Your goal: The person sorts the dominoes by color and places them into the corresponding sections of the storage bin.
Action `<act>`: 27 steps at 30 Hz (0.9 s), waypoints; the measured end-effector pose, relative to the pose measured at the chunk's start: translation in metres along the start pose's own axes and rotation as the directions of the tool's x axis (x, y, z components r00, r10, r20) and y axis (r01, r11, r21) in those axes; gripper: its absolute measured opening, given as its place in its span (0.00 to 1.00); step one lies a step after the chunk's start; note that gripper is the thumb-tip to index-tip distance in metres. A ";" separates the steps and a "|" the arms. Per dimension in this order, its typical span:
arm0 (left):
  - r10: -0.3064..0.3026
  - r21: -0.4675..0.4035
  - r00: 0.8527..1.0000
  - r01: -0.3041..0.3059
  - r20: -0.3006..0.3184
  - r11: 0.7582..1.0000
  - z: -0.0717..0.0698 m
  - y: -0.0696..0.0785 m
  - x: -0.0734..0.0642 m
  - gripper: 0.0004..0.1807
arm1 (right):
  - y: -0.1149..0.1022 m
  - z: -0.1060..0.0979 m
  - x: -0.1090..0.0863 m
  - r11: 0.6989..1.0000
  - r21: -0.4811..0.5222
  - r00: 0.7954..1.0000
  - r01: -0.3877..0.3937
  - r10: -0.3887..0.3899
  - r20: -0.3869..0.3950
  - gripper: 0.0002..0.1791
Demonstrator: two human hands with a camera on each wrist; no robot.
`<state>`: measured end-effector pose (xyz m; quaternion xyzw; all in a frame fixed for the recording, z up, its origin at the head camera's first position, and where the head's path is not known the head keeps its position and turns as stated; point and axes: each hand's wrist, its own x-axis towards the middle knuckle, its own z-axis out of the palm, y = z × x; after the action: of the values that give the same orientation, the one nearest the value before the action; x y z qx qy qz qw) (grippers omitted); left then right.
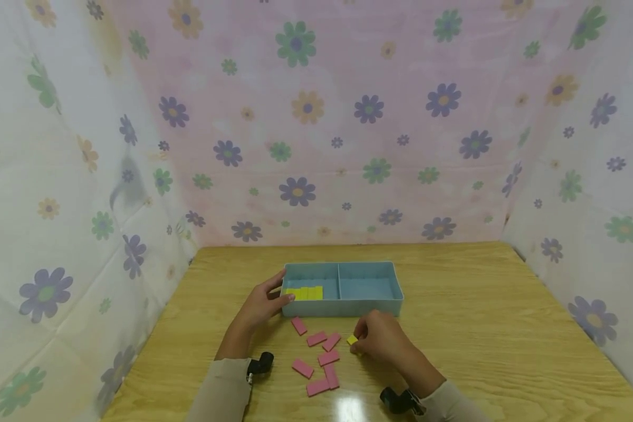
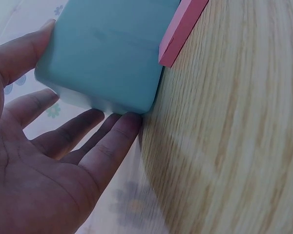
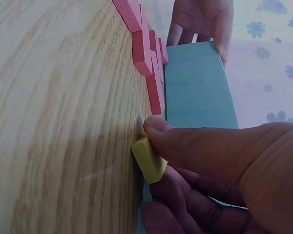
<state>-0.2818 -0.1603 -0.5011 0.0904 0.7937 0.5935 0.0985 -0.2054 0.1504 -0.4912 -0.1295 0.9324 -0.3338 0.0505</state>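
A yellow block [image 1: 352,340] is pinched between the thumb and fingers of the right hand [image 1: 381,340], low over the counter [image 1: 485,328], near side of the blue tray [image 1: 343,309] and just right of the scattered pink blocks [image 1: 329,358]. Whether the block touches the counter, I cannot tell.

The step in hand looks to be picking up this block. To my judgement, the next move calls for a firm pinch and enough lift to clear the tray's near wall; the matching row of yellow pieces [image 1: 305,293] lies along that wall in the left compartment. A low sweep leftward could nudge the pink blocks.

The left hand [image 1: 257,309] grips the tray's left end, thumb over the rim, probably to steady it. A divider [image 1: 339,281] parts the left compartment from the right one. Farther out, flowered cloth [image 1: 306,152] stands behind the counter and along both sides.

Only the head view shows the tray's inside and the yellow row; both wrist views show just outer walls. The left wrist view adds fingertips [image 2: 129,122] against the tray's end, mostly hidden from above. The right wrist view gives the held block's thickness and the thumb pressed on it, its lower side better seen there.
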 end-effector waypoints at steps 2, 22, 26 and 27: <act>-0.006 0.000 1.000 0.006 0.002 1.000 0.000 0.000 -0.001 0.44 | 0.000 0.000 -0.001 1.000 -0.003 1.000 -0.016 0.016 0.005 0.12; 0.004 -0.004 1.000 -0.004 0.009 1.000 0.001 0.001 0.000 0.43 | -0.001 -0.004 -0.001 0.999 -0.011 0.999 -0.052 0.052 -0.010 0.10; 0.003 0.003 1.000 -0.003 0.011 1.000 0.001 0.002 0.000 0.43 | -0.001 -0.005 -0.001 0.998 -0.033 0.998 -0.052 0.051 -0.035 0.09; 0.002 0.007 1.000 -0.003 0.009 1.000 0.001 0.002 -0.001 0.43 | -0.002 -0.005 0.000 0.998 -0.036 0.998 -0.049 0.047 -0.040 0.08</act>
<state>-0.2811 -0.1595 -0.4997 0.0943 0.7951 0.5905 0.1008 -0.2056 0.1521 -0.4866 -0.1014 0.9420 -0.3178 0.0378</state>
